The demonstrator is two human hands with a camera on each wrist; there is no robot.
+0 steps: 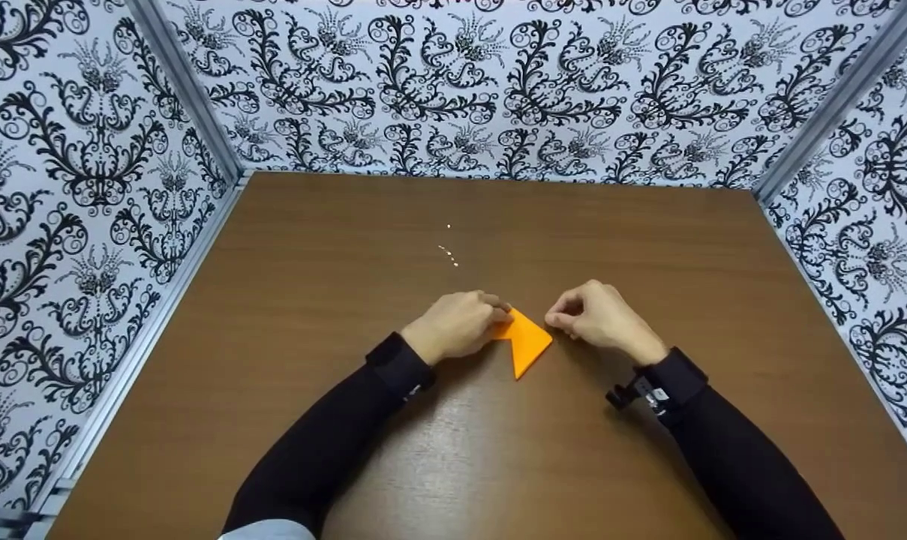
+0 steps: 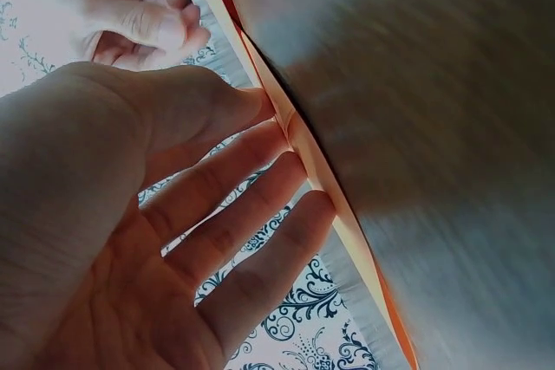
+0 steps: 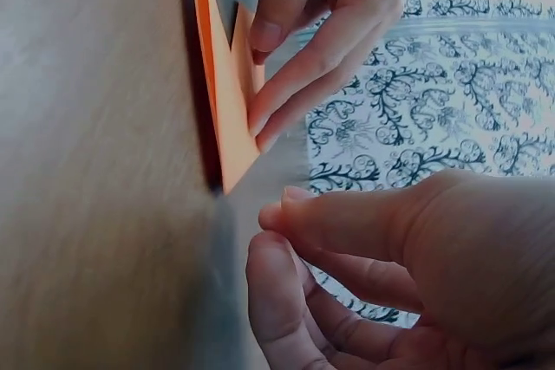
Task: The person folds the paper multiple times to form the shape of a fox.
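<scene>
A folded piece of orange paper (image 1: 530, 343) with a pointed flap lies on the brown table. Fingertips of my left hand (image 1: 457, 324) rest on the paper's left part. In the left wrist view, the fingers of that hand (image 2: 234, 205) reach out fairly straight to the paper's edge (image 2: 347, 231). Just off the right corner of the paper is my right hand (image 1: 607, 319), its thumb and index fingertips brought together. The right wrist view shows the right hand (image 3: 347, 257) with curled fingers and nothing visible between them, below the orange layers (image 3: 227, 119).
The wooden table (image 1: 333, 247) shows small bright specks (image 1: 449, 255) beyond the hands. Walls with black-and-white scroll patterns (image 1: 453, 90) stand at the back and both sides, with metal posts (image 1: 190, 82) at the corners.
</scene>
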